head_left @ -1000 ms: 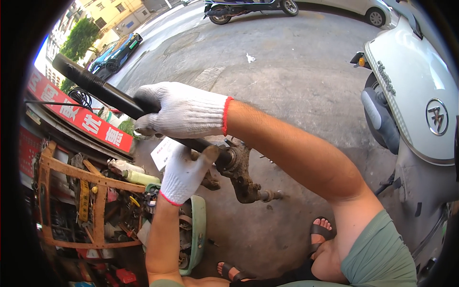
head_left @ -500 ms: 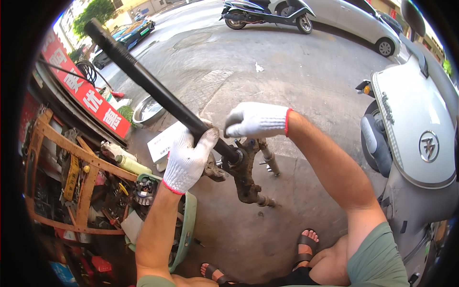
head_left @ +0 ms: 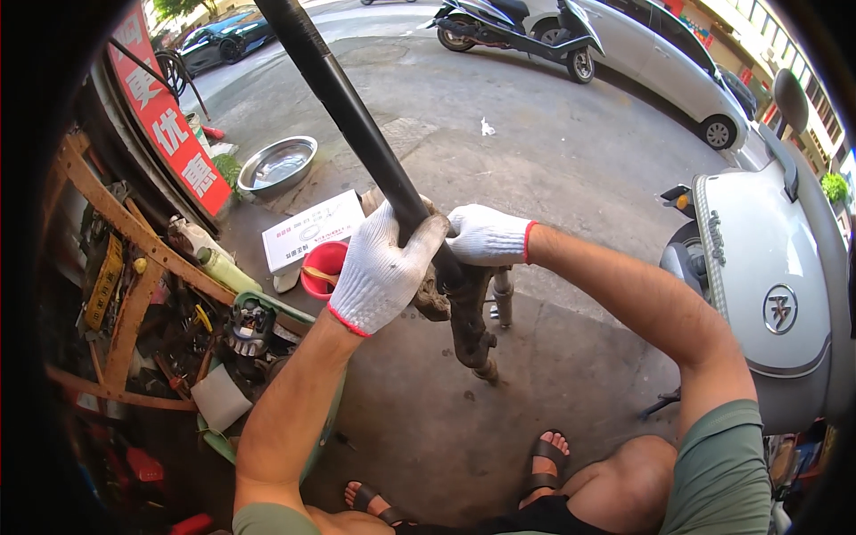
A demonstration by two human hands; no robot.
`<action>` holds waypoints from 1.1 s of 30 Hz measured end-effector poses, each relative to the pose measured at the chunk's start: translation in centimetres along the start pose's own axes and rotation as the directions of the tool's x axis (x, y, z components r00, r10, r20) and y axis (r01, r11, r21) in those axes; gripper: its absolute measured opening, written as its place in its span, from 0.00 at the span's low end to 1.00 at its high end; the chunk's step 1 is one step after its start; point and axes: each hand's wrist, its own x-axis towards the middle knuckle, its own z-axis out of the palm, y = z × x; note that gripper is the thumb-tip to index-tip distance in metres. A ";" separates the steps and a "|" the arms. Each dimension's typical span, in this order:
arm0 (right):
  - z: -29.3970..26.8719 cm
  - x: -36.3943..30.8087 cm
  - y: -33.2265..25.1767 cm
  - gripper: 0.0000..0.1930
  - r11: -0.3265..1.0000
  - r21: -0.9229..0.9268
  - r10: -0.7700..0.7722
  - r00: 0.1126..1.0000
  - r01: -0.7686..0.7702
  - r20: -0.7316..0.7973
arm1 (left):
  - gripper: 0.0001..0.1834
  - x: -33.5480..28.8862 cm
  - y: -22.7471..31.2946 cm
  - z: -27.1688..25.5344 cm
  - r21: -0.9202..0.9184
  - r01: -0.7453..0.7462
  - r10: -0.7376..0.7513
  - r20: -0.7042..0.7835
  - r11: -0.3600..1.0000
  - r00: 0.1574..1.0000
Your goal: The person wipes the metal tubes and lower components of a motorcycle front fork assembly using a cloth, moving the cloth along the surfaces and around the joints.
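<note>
A scooter front fork [head_left: 467, 325] with dirty metal legs stands in front of me, its long black steering stem [head_left: 361, 125] leaning up toward the far left. My left hand [head_left: 379, 276], in a white knit glove, is closed round the lower stem with the thumb across its near side. Against the stem's right side rests my gloved right hand [head_left: 490, 234], closed, its fingertips partly hidden behind the tube. The threaded top of the stem runs out of the picture. Behind my left hand are a white printed box [head_left: 308, 234] and a red cup [head_left: 323, 266].
At the left, a rusty frame [head_left: 134, 334] and a green tub [head_left: 321, 437] hold tools and parts. A steel basin [head_left: 278, 167] lies farther back by a red sign [head_left: 169, 125]. A pale scooter [head_left: 767, 267] stands close at right; another scooter [head_left: 522, 31] and cars are beyond.
My right hand has moved in from the right of the stem to touch it. The stem has swung more upright, my left hand still round it. The view has shifted, showing the red cup.
</note>
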 end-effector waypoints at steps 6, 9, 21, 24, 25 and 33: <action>0.2 1.0 0.6 0.22 0.963 0.270 -0.026 0.996 0.002 0.084 | 0.08 0.0 -1.5 -0.2 -0.031 -0.057 0.055 -0.051 0.998 0.997; 0.7 1.8 0.7 0.21 0.964 0.267 -0.009 0.999 -0.005 0.053 | 0.07 -0.2 -1.4 -0.4 -0.039 -0.052 0.049 -0.066 0.998 0.997; -1.7 0.0 0.4 0.24 0.945 0.316 -0.135 0.979 0.080 0.156 | 0.08 -0.4 -2.2 -1.5 0.010 -0.065 0.066 -0.073 0.998 0.995; -2.6 -0.6 0.3 0.25 0.957 0.262 -0.186 0.956 0.124 0.227 | 0.08 -0.4 -2.3 -1.7 -0.015 -0.057 0.056 -0.061 0.998 0.997; -2.8 -0.7 -0.1 0.25 0.955 0.273 -0.182 0.954 0.114 0.237 | 0.08 -0.4 -2.3 -1.8 -0.022 -0.053 0.052 -0.054 0.998 0.997; -0.7 1.1 0.8 0.21 0.977 0.195 -0.126 0.975 0.089 0.186 | 0.08 -0.5 -1.5 -0.4 -0.005 -0.075 0.075 -0.018 0.997 0.997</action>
